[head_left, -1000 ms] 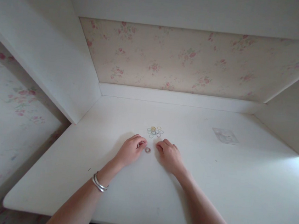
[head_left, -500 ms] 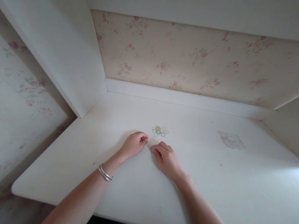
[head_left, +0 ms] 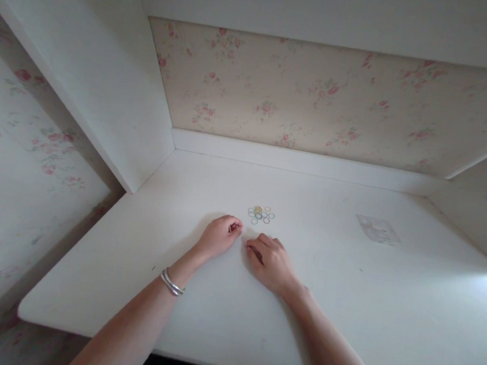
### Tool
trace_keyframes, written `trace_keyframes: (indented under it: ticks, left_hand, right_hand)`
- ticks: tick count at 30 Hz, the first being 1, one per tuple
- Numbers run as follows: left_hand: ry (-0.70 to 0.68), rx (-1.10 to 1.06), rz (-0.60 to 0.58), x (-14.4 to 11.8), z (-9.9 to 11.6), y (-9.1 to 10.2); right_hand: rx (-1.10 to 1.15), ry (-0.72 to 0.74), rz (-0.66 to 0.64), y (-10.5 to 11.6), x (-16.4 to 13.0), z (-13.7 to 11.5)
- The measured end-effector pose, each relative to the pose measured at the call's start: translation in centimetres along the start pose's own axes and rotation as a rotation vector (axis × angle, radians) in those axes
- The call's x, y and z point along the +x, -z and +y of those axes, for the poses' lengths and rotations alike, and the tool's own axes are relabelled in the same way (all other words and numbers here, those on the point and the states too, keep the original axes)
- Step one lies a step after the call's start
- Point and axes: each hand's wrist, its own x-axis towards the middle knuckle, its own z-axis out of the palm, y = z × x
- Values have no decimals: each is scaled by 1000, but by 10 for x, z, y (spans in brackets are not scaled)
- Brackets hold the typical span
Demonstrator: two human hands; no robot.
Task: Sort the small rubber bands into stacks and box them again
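White desk [head_left: 343, 309] beneath floral wallpaper [head_left: 322, 98]: left hand [head_left: 219, 237] curled, fingertips pinched on something too small to identify; right hand [head_left: 270, 261] flat, fingers together. Small coloured rings [head_left: 261, 214] clustered just beyond. Risk, probably: scattered by a careless knuckle.

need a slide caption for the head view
Two bare hands, left hand and right hand, rest fingers curled on a white desk near a cluster of small coloured rings.

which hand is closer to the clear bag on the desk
Right. The right hand lies well to the left of the clear bag and nearer the person; the left hand is farther left still, beyond the right hand.
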Motion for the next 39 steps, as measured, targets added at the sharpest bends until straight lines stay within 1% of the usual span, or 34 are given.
trace_keyframes:
  ticks: [6, 17, 28, 32, 35, 39]
  left_hand:
    - [15, 13, 7, 1, 0, 0]
    - [22, 4, -3, 0, 1, 0]
    - [-1, 3, -6, 1, -1, 0]
    - [-8, 4, -9, 1, -1, 0]
    - [5, 4, -23, 1, -1, 0]
    - [25, -14, -26, 0, -1, -1]
  right_hand:
    - [-24, 15, 1, -3, 0, 0]
    - [21, 30, 48, -5, -1, 3]
    - [54, 41, 82, -6, -1, 5]
    - [85, 19, 107, -4, -2, 4]
    - [64, -10, 150, -3, -1, 5]
    - [4, -117, 236, 1, 2, 14]
